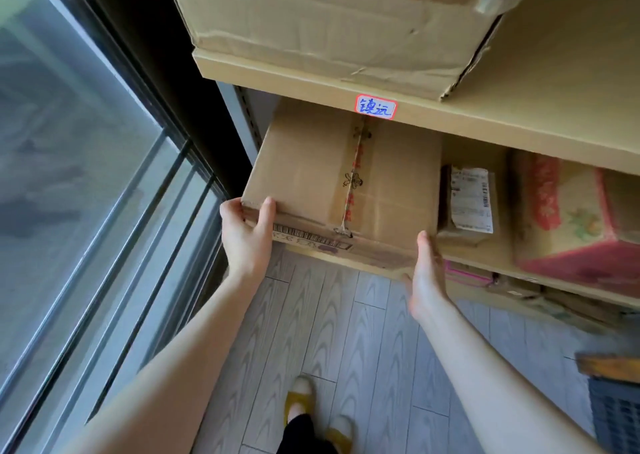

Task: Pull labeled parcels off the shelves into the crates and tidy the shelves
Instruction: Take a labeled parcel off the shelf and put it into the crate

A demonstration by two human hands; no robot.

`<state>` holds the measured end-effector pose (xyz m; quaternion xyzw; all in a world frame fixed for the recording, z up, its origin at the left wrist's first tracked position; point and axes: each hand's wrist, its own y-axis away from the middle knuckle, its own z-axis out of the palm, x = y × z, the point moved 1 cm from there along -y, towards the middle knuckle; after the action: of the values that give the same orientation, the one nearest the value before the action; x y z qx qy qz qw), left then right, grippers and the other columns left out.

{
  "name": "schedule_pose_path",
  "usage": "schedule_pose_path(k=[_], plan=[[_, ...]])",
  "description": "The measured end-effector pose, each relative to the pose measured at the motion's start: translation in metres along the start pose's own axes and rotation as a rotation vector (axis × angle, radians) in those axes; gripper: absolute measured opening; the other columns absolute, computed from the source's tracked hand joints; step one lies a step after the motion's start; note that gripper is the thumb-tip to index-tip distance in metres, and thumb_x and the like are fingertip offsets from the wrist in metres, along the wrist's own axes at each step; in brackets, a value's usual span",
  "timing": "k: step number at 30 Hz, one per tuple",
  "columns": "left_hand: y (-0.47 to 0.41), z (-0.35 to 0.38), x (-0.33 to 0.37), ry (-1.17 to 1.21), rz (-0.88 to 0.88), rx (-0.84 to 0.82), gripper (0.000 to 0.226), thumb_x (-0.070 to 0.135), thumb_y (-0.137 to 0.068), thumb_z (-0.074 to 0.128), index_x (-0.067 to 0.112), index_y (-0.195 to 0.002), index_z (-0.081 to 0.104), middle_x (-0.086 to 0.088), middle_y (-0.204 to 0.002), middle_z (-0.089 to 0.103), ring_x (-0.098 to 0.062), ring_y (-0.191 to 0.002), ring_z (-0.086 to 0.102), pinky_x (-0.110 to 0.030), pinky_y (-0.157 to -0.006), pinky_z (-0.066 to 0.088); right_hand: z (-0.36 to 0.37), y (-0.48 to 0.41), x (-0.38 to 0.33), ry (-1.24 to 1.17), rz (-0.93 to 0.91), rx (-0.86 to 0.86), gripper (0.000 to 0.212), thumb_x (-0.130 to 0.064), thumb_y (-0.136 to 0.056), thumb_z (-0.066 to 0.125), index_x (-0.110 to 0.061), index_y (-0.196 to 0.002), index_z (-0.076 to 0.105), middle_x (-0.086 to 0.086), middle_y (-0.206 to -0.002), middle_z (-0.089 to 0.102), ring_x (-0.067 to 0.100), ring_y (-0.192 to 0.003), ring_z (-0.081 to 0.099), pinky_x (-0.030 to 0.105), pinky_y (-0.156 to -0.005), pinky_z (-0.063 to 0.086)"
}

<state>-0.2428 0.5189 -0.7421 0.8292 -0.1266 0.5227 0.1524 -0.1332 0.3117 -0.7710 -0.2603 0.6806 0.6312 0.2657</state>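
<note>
Cardboard, plain brown and matte, makes up the box, a wide flat-topped carton with a taped centre seam, red print along the tape and a barcode strip on its front face; it sits at the left end of the shelf, its front about level with the board's edge. The left hand grips the box's left front corner, thumb laid on top and fingers curled round the side; the right hand lies flat against the right front corner, thumb up and fingers fairly straight, though the fingertips are hard to make out. Just right of the box stands a small parcel in crinkled brown wrap with a white printed label, almost touching the box and close to the right hand; beyond it sits a red carton, blurred. The upper shelf hangs low over the box top and carries a red-edged sticker with blue handwriting; on it rests a creased, dented big carton with loose clear tape. More parcels lie blurred on a lower board; a dark latticed crate shows at lower right on the grey wood-grain floor; a window with dark frames stands close on the left; yellow slippers show below.
</note>
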Motion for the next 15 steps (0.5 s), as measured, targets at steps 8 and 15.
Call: schedule_pose_path(k=[8,15], plan=[[0.077,-0.063,0.034,-0.008,0.312,0.038,0.025,0.046,-0.087,0.046,0.025,-0.095,0.057,0.006,-0.093,0.054,-0.004,-0.087,0.052,-0.009,-0.072,0.038,-0.029,0.038,0.046,-0.394,0.177,-0.174,0.043,-0.041,-0.094,0.043,-0.026,-0.135,0.041,0.003,-0.144,0.042,0.019,-0.133,0.038,0.038,-0.108,0.033],[0.050,-0.091,0.047,-0.131,0.156,-0.107,0.074,0.052,-0.076,0.065,0.014,-0.135,0.042,-0.006,-0.138,0.041,-0.009,-0.123,0.039,-0.027,-0.104,0.033,-0.018,0.044,0.044,-0.371,0.290,-0.006,0.052,-0.036,-0.093,0.050,-0.004,-0.132,0.040,0.020,-0.137,0.045,0.034,-0.123,0.048,0.045,-0.102,0.041]])
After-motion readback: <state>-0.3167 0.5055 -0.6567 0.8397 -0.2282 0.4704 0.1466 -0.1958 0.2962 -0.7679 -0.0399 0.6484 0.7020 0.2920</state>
